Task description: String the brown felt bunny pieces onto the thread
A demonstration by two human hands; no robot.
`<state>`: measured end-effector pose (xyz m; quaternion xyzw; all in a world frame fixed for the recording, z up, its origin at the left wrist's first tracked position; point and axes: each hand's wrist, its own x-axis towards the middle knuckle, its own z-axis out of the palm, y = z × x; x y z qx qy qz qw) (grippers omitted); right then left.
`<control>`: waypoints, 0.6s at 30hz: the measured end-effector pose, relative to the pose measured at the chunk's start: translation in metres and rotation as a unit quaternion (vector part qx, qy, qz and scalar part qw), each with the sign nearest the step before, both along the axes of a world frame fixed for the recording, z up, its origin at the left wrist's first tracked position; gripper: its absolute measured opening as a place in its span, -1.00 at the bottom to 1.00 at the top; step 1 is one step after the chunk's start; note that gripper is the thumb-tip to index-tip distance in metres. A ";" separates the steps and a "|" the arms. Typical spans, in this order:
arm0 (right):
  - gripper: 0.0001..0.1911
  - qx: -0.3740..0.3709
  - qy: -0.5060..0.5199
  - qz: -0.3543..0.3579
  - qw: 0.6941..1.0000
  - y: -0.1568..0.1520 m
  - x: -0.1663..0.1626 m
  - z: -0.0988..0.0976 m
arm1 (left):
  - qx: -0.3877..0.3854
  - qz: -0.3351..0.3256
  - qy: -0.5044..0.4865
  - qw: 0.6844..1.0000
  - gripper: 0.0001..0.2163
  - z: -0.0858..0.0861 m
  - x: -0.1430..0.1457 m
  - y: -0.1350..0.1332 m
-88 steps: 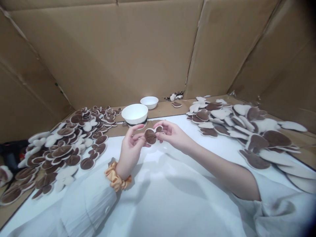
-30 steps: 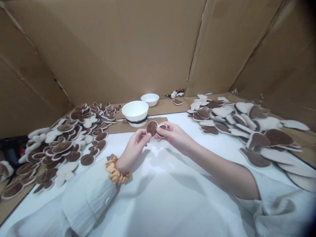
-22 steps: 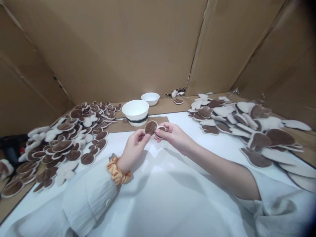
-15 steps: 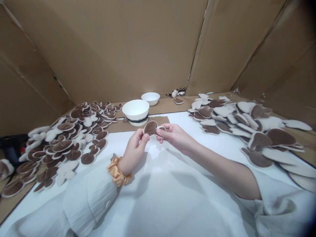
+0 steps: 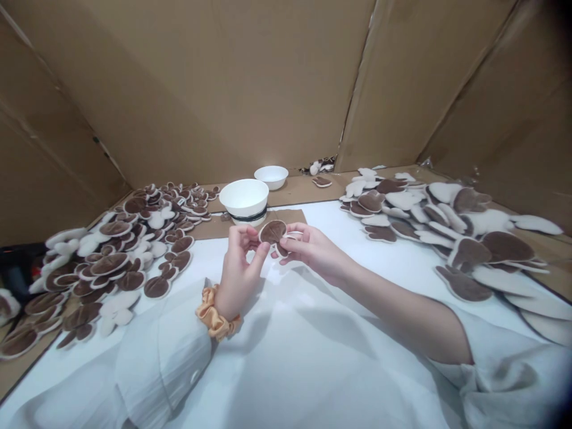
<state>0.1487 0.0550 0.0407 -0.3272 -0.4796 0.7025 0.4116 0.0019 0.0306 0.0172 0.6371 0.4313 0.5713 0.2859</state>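
My right hand point(image 5: 313, 249) is pinched on the small brown plush piece point(image 5: 273, 232), thumb on top and fingers beneath. It is held in the air just in front of the near white bowl point(image 5: 243, 198), above the white sheet point(image 5: 313, 363).

My left hand point(image 5: 239, 268) is at the piece's left edge with its fingers fanned. I cannot tell whether they press the piece or only brush it. Half a second ago that thumb lay flat against the edge. Since then the hand has lifted and loosened, and the piece has turned, so its smaller lobe now sits below the round one instead of beside it. As I read it, the right hand carries the piece for now while the left shifts its hold.

An orange scrunchie point(image 5: 217, 314) sits on my left wrist. A heap of small pieces point(image 5: 129, 256) lies to the left and a heap of larger ones point(image 5: 447, 226) to the right. A second bowl point(image 5: 271, 176) stands behind the first, and cardboard walls point(image 5: 223, 89) close everything in.
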 end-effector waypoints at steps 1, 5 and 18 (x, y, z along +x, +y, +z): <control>-0.77 0.008 -0.008 0.009 1.000 -0.001 0.000 0.000 | 0.014 0.013 0.019 1.000 -0.84 0.001 0.000 -0.001; -0.80 0.031 -0.015 0.036 0.999 -0.001 0.001 -0.002 | 0.108 0.083 0.154 0.979 -0.95 0.001 -0.004 -0.001; -0.84 0.051 -0.040 0.031 0.997 -0.007 0.000 0.002 | 0.173 0.099 0.236 0.951 -0.90 0.004 -0.008 -0.002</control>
